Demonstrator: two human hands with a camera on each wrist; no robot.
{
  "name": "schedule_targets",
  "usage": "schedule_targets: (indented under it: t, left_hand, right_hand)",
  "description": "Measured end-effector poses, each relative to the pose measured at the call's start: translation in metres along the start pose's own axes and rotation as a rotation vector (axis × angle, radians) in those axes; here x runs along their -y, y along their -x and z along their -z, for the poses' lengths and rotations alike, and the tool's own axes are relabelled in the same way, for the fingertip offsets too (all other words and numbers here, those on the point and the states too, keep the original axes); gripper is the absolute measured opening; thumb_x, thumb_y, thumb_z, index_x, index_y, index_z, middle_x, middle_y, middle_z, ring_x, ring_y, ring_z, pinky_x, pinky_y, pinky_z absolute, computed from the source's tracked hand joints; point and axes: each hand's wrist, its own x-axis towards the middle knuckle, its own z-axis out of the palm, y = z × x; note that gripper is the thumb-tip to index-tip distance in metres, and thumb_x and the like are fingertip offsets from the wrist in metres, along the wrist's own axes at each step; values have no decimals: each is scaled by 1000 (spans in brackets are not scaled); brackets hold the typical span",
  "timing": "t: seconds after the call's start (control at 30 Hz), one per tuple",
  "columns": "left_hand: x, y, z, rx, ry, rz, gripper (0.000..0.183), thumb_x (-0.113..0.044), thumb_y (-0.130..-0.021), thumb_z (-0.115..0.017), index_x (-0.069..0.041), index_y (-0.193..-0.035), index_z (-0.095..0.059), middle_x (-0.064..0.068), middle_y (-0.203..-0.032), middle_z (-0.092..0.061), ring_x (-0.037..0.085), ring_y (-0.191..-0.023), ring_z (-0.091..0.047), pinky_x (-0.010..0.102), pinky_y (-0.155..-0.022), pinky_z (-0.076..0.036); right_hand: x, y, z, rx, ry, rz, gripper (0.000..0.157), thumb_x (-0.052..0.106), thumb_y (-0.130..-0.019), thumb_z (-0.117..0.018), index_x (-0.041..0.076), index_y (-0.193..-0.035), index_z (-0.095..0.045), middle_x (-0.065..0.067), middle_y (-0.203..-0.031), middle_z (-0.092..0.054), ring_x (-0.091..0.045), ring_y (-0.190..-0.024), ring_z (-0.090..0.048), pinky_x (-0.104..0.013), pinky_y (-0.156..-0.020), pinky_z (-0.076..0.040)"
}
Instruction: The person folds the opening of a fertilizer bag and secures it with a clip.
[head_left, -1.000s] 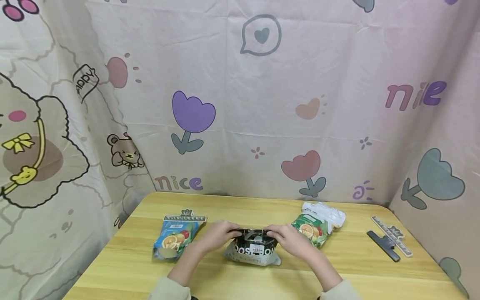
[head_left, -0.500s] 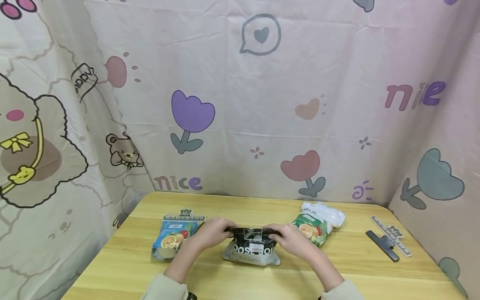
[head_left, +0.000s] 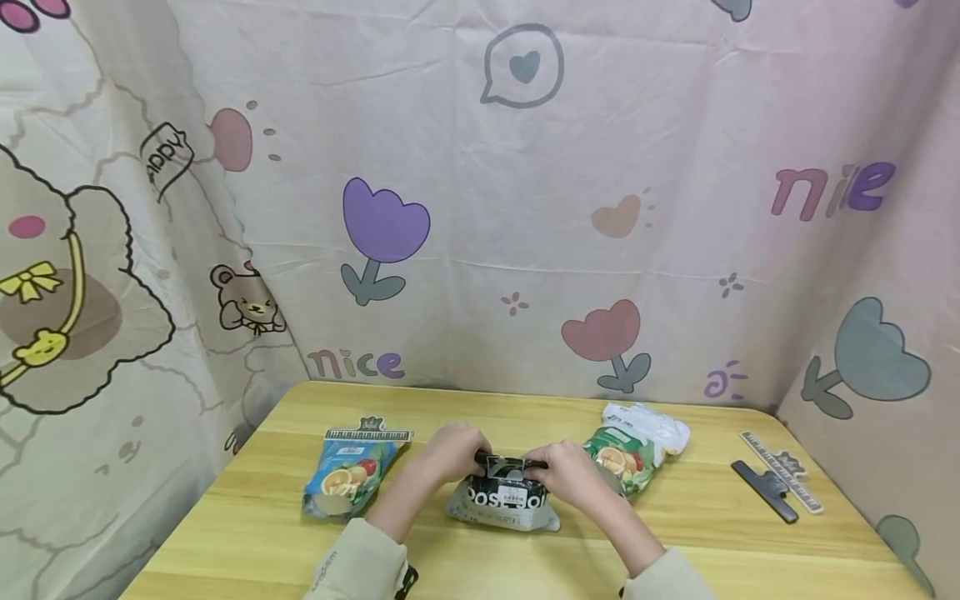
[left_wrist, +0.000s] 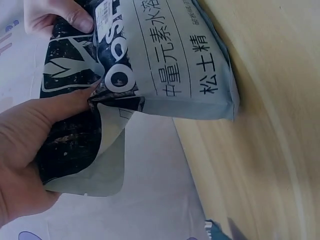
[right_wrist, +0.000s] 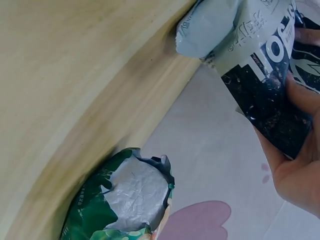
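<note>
A black and pale grey plastic bag [head_left: 508, 500] with white lettering stands on the table in the head view, its dark top bent over. My left hand [head_left: 454, 454] pinches the left side of that top, thumb in front. At the right side, my right hand [head_left: 572, 473] grips the black film between thumb and fingers. The left wrist view shows the left thumb pressed on the folded bag [left_wrist: 115, 75], its left top corner flaring loose. In the right wrist view, the right hand [right_wrist: 300, 170] has its thumb against the dark part of the bag [right_wrist: 260, 65].
A blue fruit-print bag [head_left: 347, 479] with a piano-key clip [head_left: 367, 434] across its top lies left. Behind my right hand lies a green and white fruit-print bag [head_left: 630, 454], its top crumpled. A black-backed clip [head_left: 772, 487] lies far right on the wooden table [head_left: 705, 533].
My left hand shifted slightly left, then came back right and inward on the bag's top. My right hand moved a little left. The bag's base stayed in place.
</note>
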Motion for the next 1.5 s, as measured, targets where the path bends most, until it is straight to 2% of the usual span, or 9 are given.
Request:
schedule_targets:
  t: [0.27, 0.53, 0.7, 0.8, 0.97, 1.07, 1.2, 1.37, 1.5]
  left_hand:
    - [0, 3, -5, -108, -87, -69, 6, -15, -70, -79, -16, -74, -74, -7, -69, -64, 9, -61, -55, 24, -57, -46]
    - [-2, 8, -8, -172, -107, -41, 7, -12, -71, -77, -18, -72, -73, -8, -67, -63, 8, -56, -51, 21, -50, -41]
    - [-5, 10, -7, -208, -135, -26, 9, -11, -72, -76, -18, -70, -71, -7, -64, -61, 7, -52, -46, 20, -45, -36]
    - [-8, 11, -3, -188, -102, -28, 5, -13, -73, -76, -15, -75, -72, -6, -67, -63, 7, -54, -49, 19, -47, -39]
    - [-7, 12, 8, -74, 51, -53, 8, -19, -83, -69, -12, -86, -72, -6, -77, -66, 5, -65, -56, 22, -60, -47]
    - [-3, 13, 11, -25, 125, -62, 13, -22, -88, -63, -12, -86, -71, -8, -73, -63, 3, -60, -52, 21, -58, -45]
    - [0, 12, 11, 6, 141, -70, 19, -25, -91, -58, -12, -84, -70, -10, -62, -54, 3, -52, -42, 21, -52, -38]
    - [1, 9, 14, 22, 148, -73, 19, -25, -91, -58, -13, -83, -69, -9, -67, -59, 3, -56, -47, 23, -57, -42]
    - [5, 10, 17, 31, 205, -74, 19, -25, -91, -58, -12, -86, -70, -8, -75, -63, 3, -64, -53, 25, -61, -45]
  right_hand:
    - [1, 1, -2, -44, -4, -20, 6, 16, -73, -76, 15, -79, -74, 5, -72, -68, -3, -58, -57, -24, -50, -45]
    - [3, 1, -2, -70, -44, -15, 10, 12, -74, -75, 13, -84, -75, 3, -74, -69, -1, -57, -56, -21, -50, -45]
    - [5, 4, -4, -108, -48, -26, 12, 11, -77, -73, 13, -88, -74, 3, -78, -69, 2, -51, -48, -18, -46, -41]
    - [6, 4, -2, -88, -70, -23, 17, 13, -81, -70, 15, -98, -72, 5, -73, -67, 4, -44, -38, -17, -41, -35]
    - [7, 4, 5, -18, -119, 18, 22, 29, -91, -58, 20, -109, -68, 11, -76, -64, 3, -42, -30, -19, -41, -31]
    - [7, 4, 7, -5, -123, 20, 25, 34, -94, -52, 20, -104, -70, 10, -79, -64, 2, -45, -33, -20, -44, -33]
    - [7, 4, 7, -9, -123, -5, 22, 30, -92, -55, 16, -99, -71, 7, -75, -65, 1, -48, -38, -21, -46, -37]
    - [6, 1, 7, 23, -159, -26, 22, 28, -92, -55, 13, -99, -71, 1, -85, -68, -1, -55, -47, -26, -56, -46]
    - [3, -1, 12, 80, -254, -47, 25, 29, -94, -52, 14, -102, -70, 2, -92, -68, -5, -73, -59, -30, -68, -50]
